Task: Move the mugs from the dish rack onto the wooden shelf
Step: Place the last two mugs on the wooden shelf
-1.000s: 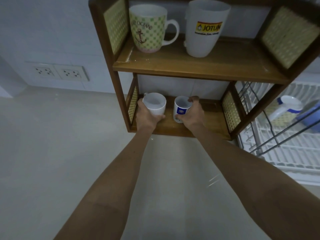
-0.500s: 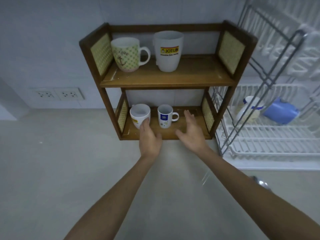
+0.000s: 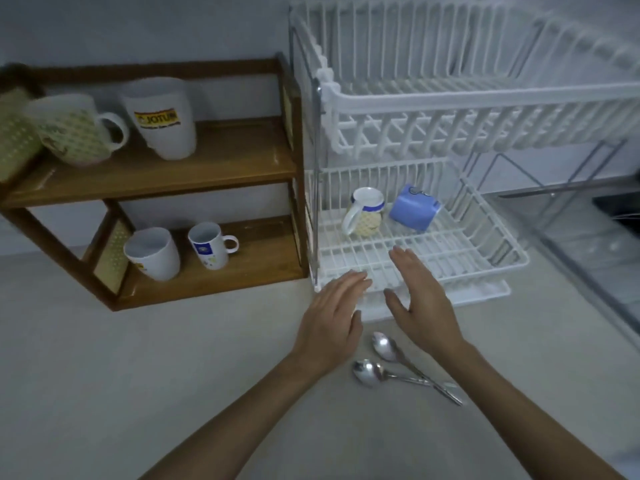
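Both hands are empty and spread flat, fingers apart, palms angled toward each other. The left hand (image 3: 332, 313) and right hand (image 3: 420, 299) hang over the front edge of the rack (image 3: 415, 265), near its lower tier, as if lined up to take one mug each.

Two mugs remain in that lower tier. The yellow-patterned mug (image 3: 365, 213) with a blue rim lies tipped, handle to the front-left, and the blue mug (image 3: 414, 207) lies on its side just beside it, mouth turned away; probably set that way to drain. Both sit toward the back, so a reach under the upper tier looks necessary.

The shelf (image 3: 207, 271) stands just left of the rack, touching or almost so. It already carries four mugs, all upright: two on top, and on the lower board a plain white mug (image 3: 152, 252) and a small mug (image 3: 209, 245) with a blue badge. There is bare wood to the right of that one, the natural spot for the last two.

Two spoons (image 3: 398, 368) lie on the tabletop (image 3: 104, 375) beneath the right wrist, clear of the work.
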The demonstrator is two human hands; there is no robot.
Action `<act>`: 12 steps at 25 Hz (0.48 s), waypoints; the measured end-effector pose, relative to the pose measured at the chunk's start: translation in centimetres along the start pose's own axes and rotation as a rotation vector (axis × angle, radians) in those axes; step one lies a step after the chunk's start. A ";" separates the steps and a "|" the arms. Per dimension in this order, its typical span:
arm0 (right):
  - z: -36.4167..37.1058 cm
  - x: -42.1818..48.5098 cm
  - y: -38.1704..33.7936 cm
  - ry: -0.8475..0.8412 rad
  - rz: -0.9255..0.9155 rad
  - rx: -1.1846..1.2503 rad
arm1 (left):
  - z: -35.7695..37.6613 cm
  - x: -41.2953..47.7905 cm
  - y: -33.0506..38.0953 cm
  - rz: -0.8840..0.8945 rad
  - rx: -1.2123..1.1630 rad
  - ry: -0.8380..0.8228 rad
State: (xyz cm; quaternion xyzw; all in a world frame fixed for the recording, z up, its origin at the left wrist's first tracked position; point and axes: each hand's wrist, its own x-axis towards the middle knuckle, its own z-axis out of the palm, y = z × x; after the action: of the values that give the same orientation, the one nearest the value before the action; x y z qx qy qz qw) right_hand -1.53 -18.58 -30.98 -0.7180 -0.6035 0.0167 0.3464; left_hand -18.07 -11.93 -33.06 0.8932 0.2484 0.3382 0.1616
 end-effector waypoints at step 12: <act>-3.2 12.2 12.6 -0.185 -0.009 -0.307 | 7.4 16.9 -1.0 -0.037 0.755 -0.349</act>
State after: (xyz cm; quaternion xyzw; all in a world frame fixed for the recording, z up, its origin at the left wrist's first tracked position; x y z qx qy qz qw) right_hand 13.94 -9.83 -30.27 -0.7552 -0.6315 -0.0113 0.1755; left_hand -2.40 -2.65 -30.02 0.9291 0.3397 0.0639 -0.1316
